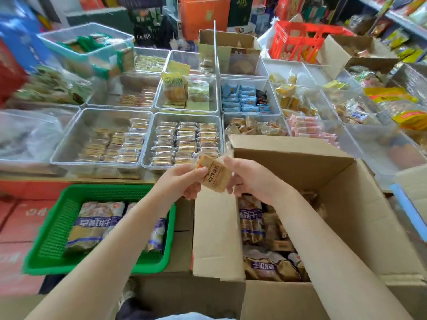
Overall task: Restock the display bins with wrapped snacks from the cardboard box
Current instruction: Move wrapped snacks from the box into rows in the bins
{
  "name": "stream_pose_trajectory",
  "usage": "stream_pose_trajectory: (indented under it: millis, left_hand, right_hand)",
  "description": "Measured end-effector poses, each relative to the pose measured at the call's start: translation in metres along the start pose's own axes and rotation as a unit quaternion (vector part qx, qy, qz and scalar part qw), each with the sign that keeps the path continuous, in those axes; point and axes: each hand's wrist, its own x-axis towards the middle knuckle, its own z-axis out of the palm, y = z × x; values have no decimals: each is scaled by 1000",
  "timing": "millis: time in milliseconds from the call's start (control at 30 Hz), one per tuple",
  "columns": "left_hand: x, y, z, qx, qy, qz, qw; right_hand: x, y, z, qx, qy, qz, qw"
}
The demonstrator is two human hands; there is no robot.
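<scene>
Bright, even daylight fills the scene, with soft shadows only inside the cardboard box [346, 204] and under the forearms. Motion blur smears the left side, worst on the green basket [46, 250] and the raised clear bin [85, 42]. The wide lens bows lines outward at the edges, and the far shelves [392, 19] are soft.

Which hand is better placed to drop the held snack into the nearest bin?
Probably the left hand: it grips the wrapped snack nearest the clear bin. The right hand hangs over the cardboard box.
</scene>
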Motion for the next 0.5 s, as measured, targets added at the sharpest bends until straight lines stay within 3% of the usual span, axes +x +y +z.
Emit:
stream_pose_trajectory:
  millis: [67,167,300,400,500]
  left_hand:
    - [-3,-8,-39,25,16,3,1000]
    - [-5,-19,-116,86,22,45,995]
    - [-5,-29,-224,262,21,58,963]
    - [7,-44,-295,381,52,71,920]
    - [28,-70,-355,391,121,43,911]
  right_hand:
    - [26,-12,31,-117,32,-18,992]
    - [76,-34,89,-191,79,-7,978]
    - [153,-54,174,-310,52,-28,949]
    - [211,-57,228,-297,78,-47,951]
    - [252,-47,259,-300,124,-20,946]
